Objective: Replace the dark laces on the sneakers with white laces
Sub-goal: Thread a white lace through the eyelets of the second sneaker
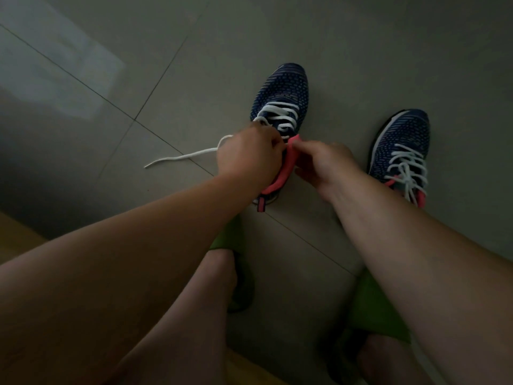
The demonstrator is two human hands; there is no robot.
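Pinching pink collar [292, 159], right hand [323, 168], white lace [180, 157] trailing from left hand [249, 157] grip

There were two navy knit sneakers: the left sneaker [283, 90] and the right sneaker [402, 140]. Each carried one white lace, the left lace [280, 115] and the right lace [408, 168]. Two hands showed, the left hand [247, 159] and the right hand [324, 165].

bare forearms [155, 245], apparently green slippers [372, 307]
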